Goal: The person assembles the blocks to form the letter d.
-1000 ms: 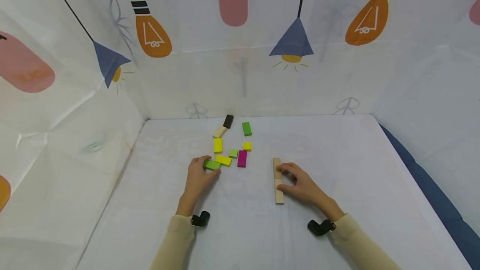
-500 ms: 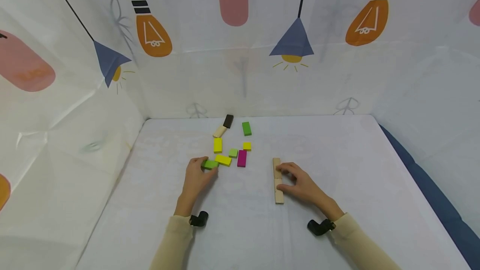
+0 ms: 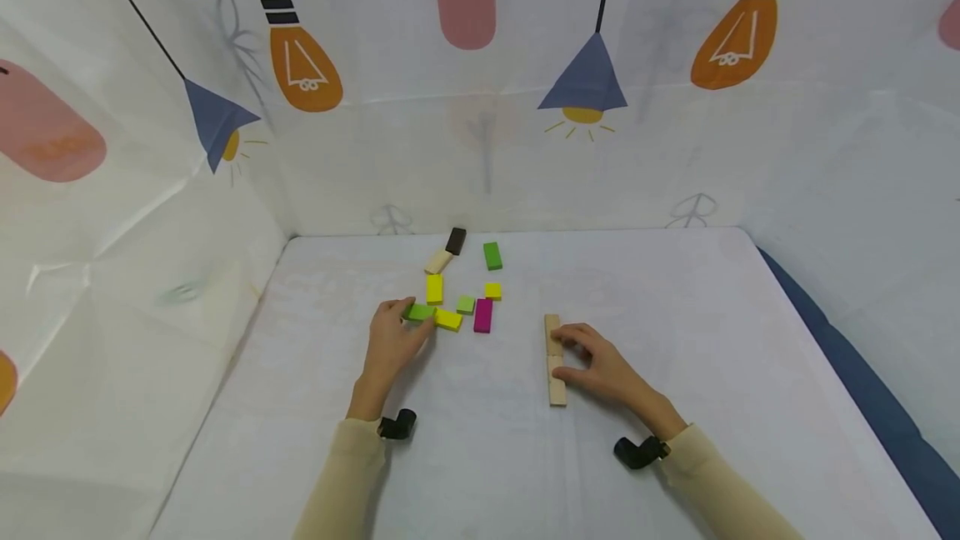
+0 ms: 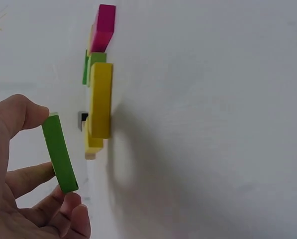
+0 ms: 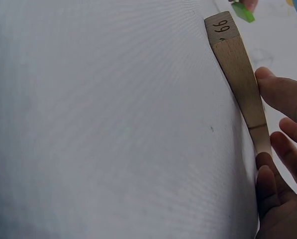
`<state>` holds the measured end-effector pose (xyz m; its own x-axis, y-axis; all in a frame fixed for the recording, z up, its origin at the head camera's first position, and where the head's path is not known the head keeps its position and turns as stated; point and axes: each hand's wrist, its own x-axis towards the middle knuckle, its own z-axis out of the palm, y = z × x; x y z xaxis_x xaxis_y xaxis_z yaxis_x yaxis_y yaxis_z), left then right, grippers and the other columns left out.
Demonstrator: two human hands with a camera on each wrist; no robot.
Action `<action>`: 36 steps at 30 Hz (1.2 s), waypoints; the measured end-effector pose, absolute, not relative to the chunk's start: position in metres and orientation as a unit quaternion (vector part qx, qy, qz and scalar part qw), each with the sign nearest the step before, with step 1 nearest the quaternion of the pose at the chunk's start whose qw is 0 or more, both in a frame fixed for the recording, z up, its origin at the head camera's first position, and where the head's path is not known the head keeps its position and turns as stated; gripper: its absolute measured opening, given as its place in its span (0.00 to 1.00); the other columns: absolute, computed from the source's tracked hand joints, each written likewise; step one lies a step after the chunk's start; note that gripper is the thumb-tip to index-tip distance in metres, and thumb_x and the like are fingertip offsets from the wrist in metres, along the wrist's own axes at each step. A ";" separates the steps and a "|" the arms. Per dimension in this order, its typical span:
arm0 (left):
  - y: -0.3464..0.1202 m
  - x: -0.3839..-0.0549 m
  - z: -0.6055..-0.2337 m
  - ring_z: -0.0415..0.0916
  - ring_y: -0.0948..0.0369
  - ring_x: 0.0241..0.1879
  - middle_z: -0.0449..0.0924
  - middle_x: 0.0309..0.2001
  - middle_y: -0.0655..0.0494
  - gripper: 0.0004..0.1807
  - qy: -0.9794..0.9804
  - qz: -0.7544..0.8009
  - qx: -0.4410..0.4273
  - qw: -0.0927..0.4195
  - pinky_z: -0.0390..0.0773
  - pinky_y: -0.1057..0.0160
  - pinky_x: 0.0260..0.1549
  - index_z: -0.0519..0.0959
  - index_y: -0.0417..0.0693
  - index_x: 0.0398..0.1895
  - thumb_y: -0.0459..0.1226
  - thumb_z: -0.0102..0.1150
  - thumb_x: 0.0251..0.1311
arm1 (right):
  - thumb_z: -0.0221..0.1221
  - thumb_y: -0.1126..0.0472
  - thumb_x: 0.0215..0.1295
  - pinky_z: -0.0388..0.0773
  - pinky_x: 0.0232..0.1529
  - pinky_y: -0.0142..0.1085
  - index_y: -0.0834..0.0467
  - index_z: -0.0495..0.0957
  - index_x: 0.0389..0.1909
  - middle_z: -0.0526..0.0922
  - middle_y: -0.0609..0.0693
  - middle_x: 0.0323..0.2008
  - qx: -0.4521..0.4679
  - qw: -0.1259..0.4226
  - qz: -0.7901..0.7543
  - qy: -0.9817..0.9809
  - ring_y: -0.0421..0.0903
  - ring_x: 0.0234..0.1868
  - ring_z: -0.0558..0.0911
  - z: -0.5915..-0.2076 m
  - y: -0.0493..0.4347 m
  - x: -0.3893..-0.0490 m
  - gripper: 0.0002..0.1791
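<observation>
My left hand (image 3: pixel 393 338) pinches a green block (image 4: pixel 60 152) between thumb and fingers. In the left wrist view it is raised off the table, beside a yellow block (image 4: pixel 101 99). From the head, the green block overlaps the left end of that yellow block (image 3: pixel 449 321). Two plain wooden blocks (image 3: pixel 555 382) lie end to end in a line to the right. My right hand (image 3: pixel 606 371) rests its bent thumb and fingertips against them, thumb on the nearer block. Marks like "99" show on the near end of the wooden block (image 5: pixel 222 26) in the right wrist view.
Behind the left hand lie another yellow block (image 3: pixel 434 289), a cream block (image 3: pixel 438 262) and a dark brown block (image 3: pixel 456 241). A magenta block (image 3: pixel 483 316), small light green block (image 3: pixel 466 305), small yellow block (image 3: pixel 492 292) and green block (image 3: pixel 492 256) lie right of these.
My left hand has shifted the green block slightly left, then lifted it and moved it away from me, over the yellow block's left end. The right hand and wooden blocks have stayed put.
</observation>
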<state>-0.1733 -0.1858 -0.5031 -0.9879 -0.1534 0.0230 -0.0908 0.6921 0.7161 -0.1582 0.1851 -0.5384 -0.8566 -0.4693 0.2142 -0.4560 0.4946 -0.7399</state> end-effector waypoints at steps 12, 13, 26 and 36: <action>-0.167 -0.194 -0.471 0.71 0.42 0.65 0.71 0.66 0.38 0.35 -0.917 -0.397 0.023 0.042 0.74 0.44 0.66 0.75 0.38 0.68 0.47 0.68 0.60 | 0.75 0.56 0.59 0.77 0.48 0.35 0.60 0.77 0.64 0.79 0.55 0.60 -0.262 0.017 -0.427 0.865 0.50 0.53 0.79 -0.533 0.186 -0.158 0.33; -0.164 -0.196 -0.470 0.71 0.42 0.65 0.72 0.67 0.38 0.35 -0.916 -0.398 0.020 0.041 0.75 0.44 0.65 0.75 0.38 0.69 0.46 0.68 0.60 | 0.75 0.56 0.59 0.77 0.48 0.35 0.60 0.77 0.64 0.79 0.55 0.60 -0.263 0.018 -0.427 0.865 0.50 0.53 0.78 -0.533 0.186 -0.158 0.33; -0.110 -0.217 -0.470 0.74 0.45 0.65 0.76 0.66 0.40 0.33 -0.920 -0.381 -0.084 0.018 0.75 0.48 0.66 0.77 0.35 0.66 0.41 0.70 0.59 | 0.75 0.55 0.59 0.77 0.49 0.35 0.59 0.77 0.65 0.79 0.54 0.61 -0.257 0.024 -0.427 0.866 0.49 0.54 0.78 -0.534 0.186 -0.158 0.33; -0.076 -0.236 -0.474 0.70 0.45 0.67 0.72 0.70 0.39 0.34 -0.924 -0.334 -0.181 -0.050 0.76 0.50 0.64 0.75 0.37 0.69 0.43 0.69 0.61 | 0.75 0.55 0.58 0.77 0.48 0.34 0.58 0.77 0.64 0.79 0.54 0.60 -0.261 0.027 -0.429 0.865 0.49 0.53 0.79 -0.535 0.187 -0.158 0.33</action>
<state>-0.2362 -0.0759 -0.4745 -0.9293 0.3682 0.0284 0.3011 0.7111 0.6354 -0.1582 0.1869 -0.5355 -0.8628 -0.4734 0.1774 -0.4277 0.4964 -0.7554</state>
